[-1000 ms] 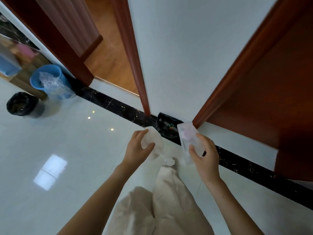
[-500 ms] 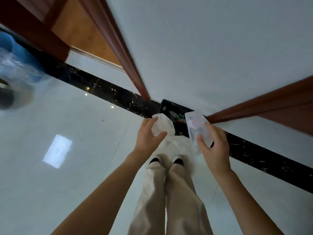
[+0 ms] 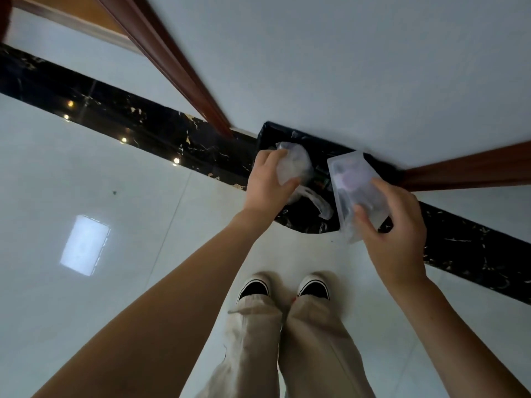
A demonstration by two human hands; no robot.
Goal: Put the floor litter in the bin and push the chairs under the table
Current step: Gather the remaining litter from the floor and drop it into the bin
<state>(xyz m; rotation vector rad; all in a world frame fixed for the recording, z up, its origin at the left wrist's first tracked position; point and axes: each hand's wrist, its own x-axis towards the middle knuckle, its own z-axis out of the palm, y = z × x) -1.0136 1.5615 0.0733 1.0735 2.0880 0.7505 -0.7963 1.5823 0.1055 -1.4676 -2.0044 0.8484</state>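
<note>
The shiny white tiled floor [image 3: 100, 196] fills most of the view. Behind it is a plain white wall [image 3: 344, 67]. A black marble strip [image 3: 129, 122] runs along the far edge of the floor, where it meets the wall. Two brown wooden door frames [image 3: 182, 76] come down to that edge, one on each side.

Between them, right at the floor's far edge, stands a dark bin lined with a black plastic bag [image 3: 304, 225]. It is tucked against the wall, most likely so nobody trips on it. A few bits already lie inside.

The person stands close in front of it in beige trousers [image 3: 316, 354] and black and white shoes [image 3: 254, 287], toes pointing at the bin. Standing this near lets both arms reach over the bin.

The left hand [image 3: 265, 182] is over the left side of the bin. Its grip is clamped round a crumpled clear plastic wrapper [image 3: 293, 165], with a loose tail hanging down into the bag. The right hand [image 3: 393, 225] is over the right side. Its grip pinches the near end of a flat clear plastic packet [image 3: 353, 185], thumb on top.

Both bits of litter are held over the bin, I think so that they drop in when let go. The packet's near end looks close to the near rim, so it may need to go a little further in first. No chairs or table can be seen from here, so that part is not done yet.
</note>
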